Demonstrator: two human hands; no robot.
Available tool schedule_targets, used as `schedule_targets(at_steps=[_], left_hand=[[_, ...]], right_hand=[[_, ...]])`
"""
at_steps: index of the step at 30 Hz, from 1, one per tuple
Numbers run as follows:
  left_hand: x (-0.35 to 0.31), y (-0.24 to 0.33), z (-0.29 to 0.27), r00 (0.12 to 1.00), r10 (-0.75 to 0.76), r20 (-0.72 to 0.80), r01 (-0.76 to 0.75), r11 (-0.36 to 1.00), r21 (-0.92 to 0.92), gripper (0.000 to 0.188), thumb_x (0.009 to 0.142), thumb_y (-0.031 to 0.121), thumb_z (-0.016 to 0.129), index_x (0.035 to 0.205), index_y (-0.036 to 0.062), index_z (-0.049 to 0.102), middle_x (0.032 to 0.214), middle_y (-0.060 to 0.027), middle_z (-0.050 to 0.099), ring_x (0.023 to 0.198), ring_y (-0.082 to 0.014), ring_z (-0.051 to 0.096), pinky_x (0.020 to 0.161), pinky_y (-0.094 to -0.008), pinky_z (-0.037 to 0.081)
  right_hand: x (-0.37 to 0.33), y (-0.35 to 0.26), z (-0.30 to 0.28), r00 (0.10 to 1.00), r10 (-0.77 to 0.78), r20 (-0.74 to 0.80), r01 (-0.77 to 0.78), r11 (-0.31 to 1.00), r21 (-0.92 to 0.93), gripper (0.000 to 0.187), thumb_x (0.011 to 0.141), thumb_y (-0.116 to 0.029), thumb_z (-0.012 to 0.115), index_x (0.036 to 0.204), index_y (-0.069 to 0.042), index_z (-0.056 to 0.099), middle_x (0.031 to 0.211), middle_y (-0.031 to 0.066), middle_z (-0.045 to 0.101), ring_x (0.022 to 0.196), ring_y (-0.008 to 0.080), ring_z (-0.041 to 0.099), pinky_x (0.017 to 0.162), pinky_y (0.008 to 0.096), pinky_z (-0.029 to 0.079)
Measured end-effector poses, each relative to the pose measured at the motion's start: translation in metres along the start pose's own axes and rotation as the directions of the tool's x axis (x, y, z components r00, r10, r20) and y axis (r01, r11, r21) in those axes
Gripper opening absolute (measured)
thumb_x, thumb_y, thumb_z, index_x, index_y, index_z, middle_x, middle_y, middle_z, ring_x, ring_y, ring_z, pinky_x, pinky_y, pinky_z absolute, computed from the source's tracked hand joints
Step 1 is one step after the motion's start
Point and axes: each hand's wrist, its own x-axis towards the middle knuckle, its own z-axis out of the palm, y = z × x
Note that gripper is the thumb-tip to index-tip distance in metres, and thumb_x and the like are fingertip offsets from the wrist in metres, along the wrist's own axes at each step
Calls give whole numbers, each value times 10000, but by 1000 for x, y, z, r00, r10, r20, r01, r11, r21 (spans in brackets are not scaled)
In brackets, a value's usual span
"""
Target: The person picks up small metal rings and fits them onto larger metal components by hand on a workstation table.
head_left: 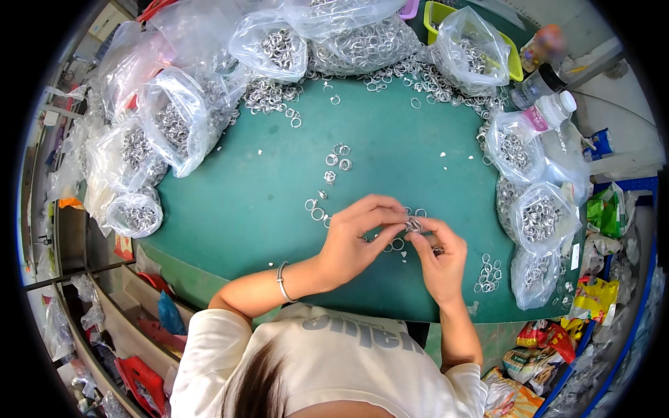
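Note:
Over the green tabletop point(230, 188) my two hands meet, fingertips close together. My left hand point(359, 237) pinches at a small cluster of silver rings point(413, 226), its thumb and index finger touching them. My right hand point(440, 261) grips the same rings between thumb and fingers, and more metal shows inside its curled fingers. Loose rings point(398, 244) lie on the table under and beside my fingers. To the left of my hands are a few more rings point(318, 213), and farther off a small group of rings point(345, 164). A little pile of rings point(488, 274) rests right of my right hand.
Clear plastic bags full of rings line the table's left side point(174, 129), far edge point(362, 45) and right side point(540, 219). A yellow-green basket point(514, 63), a dark-capped bottle point(540, 85) and a white bottle point(550, 111) stand at the far right. Compartmented shelving point(122, 306) sits lower left.

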Motion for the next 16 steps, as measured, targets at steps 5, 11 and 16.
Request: schedule_targets(at_steps=[5,11,16], left_hand=[[-4,2,0,990,-126,59,136,966,-218,116,791,-80,610,903,-49,616,965,-115,588,867,-154,596,723,-259,523],[-14,11,1,999,-47,-19,42,981,-191,103,790,-58,611,892,-38,613,919,-107,591,810,-171,605,650,-255,529],[-14,16,-2,990,-129,54,139,947,-288,109,812,-52,591,915,-26,612,940,-106,596,838,-192,623,663,-256,542]], right_hand=[[-3,-6,2,966,-256,-34,239,936,-259,135,759,-3,679,878,9,617,717,70,610,520,75,511,454,228,371],[-11,-25,-4,997,25,72,-17,995,-102,81,805,-46,656,855,-6,607,722,38,628,548,66,536,445,207,349],[-12,-23,-8,969,151,196,-217,901,375,144,860,-102,621,998,-65,615,805,29,649,591,85,573,486,149,363]])
